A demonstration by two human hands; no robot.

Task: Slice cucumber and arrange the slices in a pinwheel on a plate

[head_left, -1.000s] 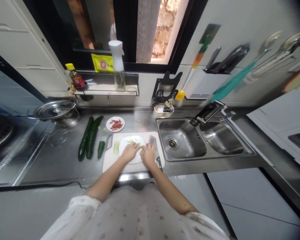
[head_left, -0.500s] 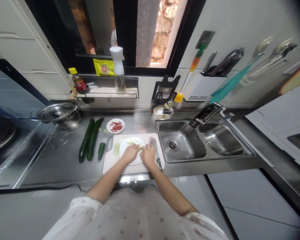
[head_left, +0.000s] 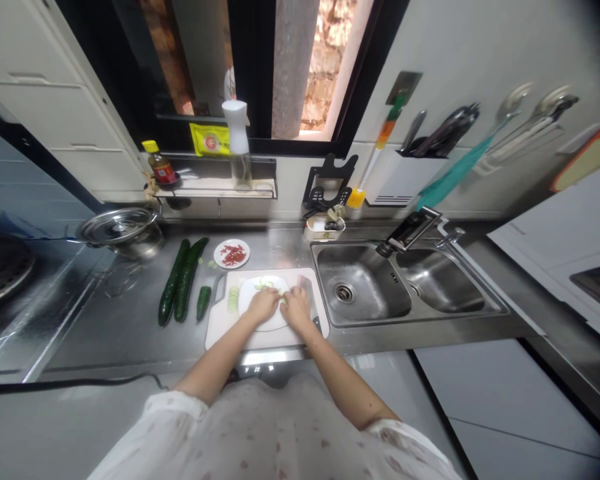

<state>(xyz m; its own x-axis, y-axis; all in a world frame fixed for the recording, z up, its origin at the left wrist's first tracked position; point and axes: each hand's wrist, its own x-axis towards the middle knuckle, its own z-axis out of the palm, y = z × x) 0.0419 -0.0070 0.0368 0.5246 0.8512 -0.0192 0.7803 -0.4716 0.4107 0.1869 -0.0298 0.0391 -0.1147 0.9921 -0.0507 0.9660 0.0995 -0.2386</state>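
We take the white, round-cornered square plate (head_left: 273, 325) as the centre of our clock, twelve toward the window. It sits on a white rectangular cutting board (head_left: 223, 337) with a grey-edged handle slot. Our left hand (head_left: 263, 305) lies palm down over the middle of the plate, fingers bent toward one o'clock; our right hand (head_left: 296, 308) curls over its three o'clock edge. The fingertips nearly meet, and a small pale green piece (head_left: 283, 299) shows between them. We cannot tell which hand has hold of it, nor how tightly either set of fingers is closed.

Thin pale green cucumber slices (head_left: 265, 283) lie on the plate near twelve, and an overlapping row of similar round slices (head_left: 233, 300) rests on the board at nine. A broad-bladed knife with a black handle (head_left: 317, 324) lies on the board, its handle at four. Beyond the board, a short dark green cucumber piece (head_left: 203, 303) is at nine, two long dark green cucumbers (head_left: 186, 287) farther out, and a small round white dish (head_left: 217, 254) of chopped red bits (head_left: 233, 255) at eleven.
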